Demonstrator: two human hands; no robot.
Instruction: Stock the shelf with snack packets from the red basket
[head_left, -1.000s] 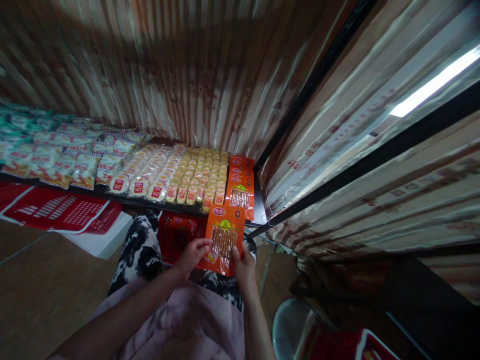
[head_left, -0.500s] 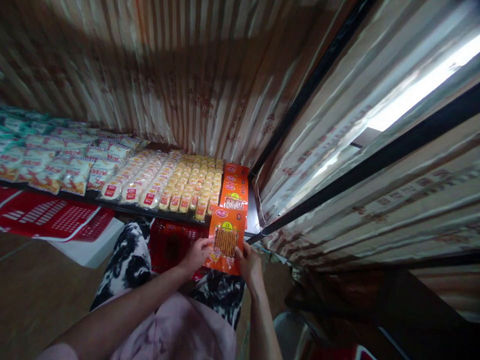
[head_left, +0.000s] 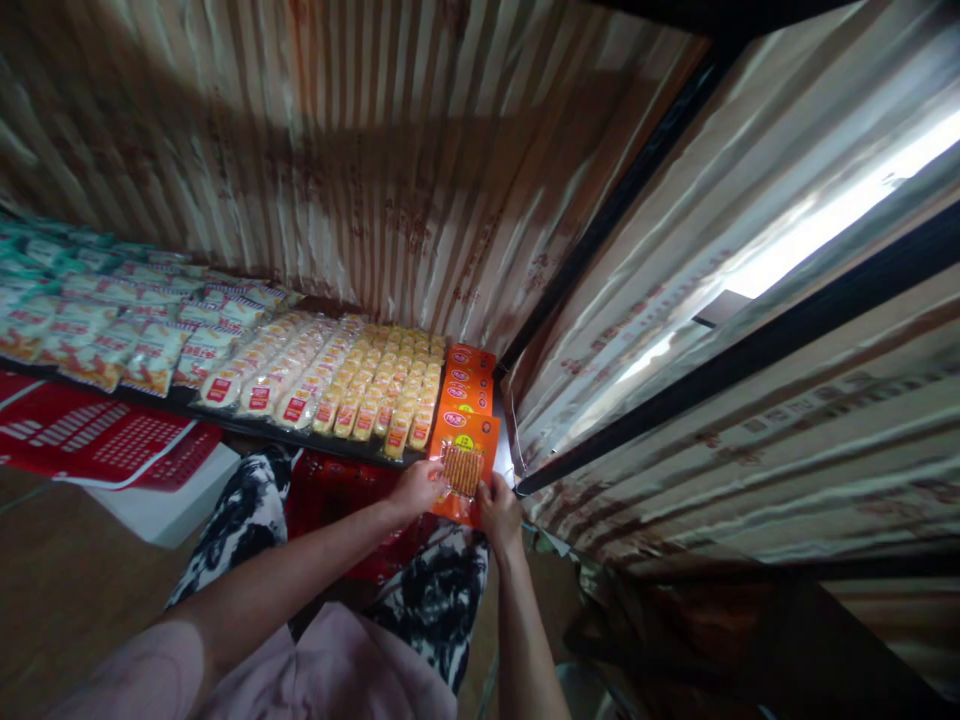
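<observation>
Seen from above, a seated person holds a flat orange packet [head_left: 472,436] with a clear window of thin brown sticks, at the right end of a low dark shelf [head_left: 507,442]; the left hand [head_left: 418,490] pinches its left edge and the right hand [head_left: 500,512] grips its lower right corner. Behind its top edge lie matching orange packets [head_left: 469,372], partly covered, so whether the held one touches them cannot be told. Leftward along the shelf run rows of yellow packs [head_left: 382,385], clear sleeves of pale round pieces [head_left: 281,370], printed pillow bags [head_left: 150,330] and teal bags [head_left: 45,250], cut off at the picture's left edge. Pleated sheeting [head_left: 337,180] walls the back and right, and a black post [head_left: 615,225] and slanting black bar [head_left: 712,375] close in the shelf's right end. Below the shelf, a red basket [head_left: 322,490] is half hidden by the left forearm and patterned trousers [head_left: 232,530]; another red basket [head_left: 112,430] sits left, above a white box [head_left: 172,500]. Small lettering is too blurred to read, and the lower right corner is lost in shadow
</observation>
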